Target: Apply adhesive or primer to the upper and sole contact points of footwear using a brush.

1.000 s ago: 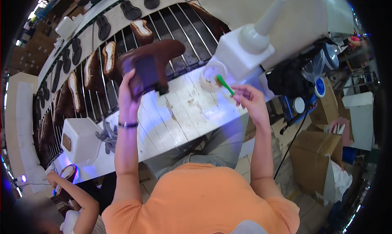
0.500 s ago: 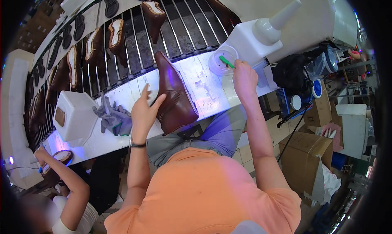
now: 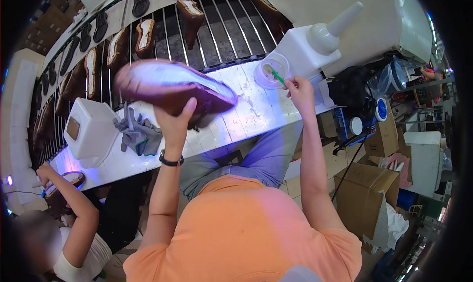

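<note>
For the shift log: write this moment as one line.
left hand: holds brown boot sole-up | right hand: green brush in clear cup | white bench

The white tabletop has an open strip between the left hand and the right hand; a hand could pass there. To the left, a grey cloth and a white box lie close together and block that side. The brown boot, held up sole-upward, hangs over the middle part of the tabletop. At the right end, the clear cup stands just beside the big white bottle, so little room is left there. Behind, the wire rack is filled with boots along its left part, while its middle bars are bare.
</note>
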Motion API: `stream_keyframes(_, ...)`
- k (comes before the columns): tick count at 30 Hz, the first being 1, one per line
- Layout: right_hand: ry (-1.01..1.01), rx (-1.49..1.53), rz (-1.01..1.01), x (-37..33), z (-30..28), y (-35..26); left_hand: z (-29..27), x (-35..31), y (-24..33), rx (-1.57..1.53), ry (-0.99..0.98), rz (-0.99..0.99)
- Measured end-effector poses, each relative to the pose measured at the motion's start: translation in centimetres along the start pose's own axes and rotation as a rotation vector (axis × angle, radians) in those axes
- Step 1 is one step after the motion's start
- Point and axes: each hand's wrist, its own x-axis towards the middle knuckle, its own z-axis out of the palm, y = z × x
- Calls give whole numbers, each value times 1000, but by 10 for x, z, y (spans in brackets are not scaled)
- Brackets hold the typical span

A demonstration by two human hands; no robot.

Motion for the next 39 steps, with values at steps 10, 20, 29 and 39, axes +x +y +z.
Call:
stream_keyframes(10, -244, 927, 135, -31, 33, -36, 36, -79, -14, 34, 89, 107)
stream_keyframes(20, -530, 453, -428, -136, 39, -80, 38, -95, -69, 116, 181, 296)
stream_keyframes(29, -367, 339, -434, -127, 57, -77, 34, -94, -71, 269, 134, 475)
stream_keyframes(39, -237, 239, -175, -54, 85, -59, 33, -96, -68, 240, 161, 539)
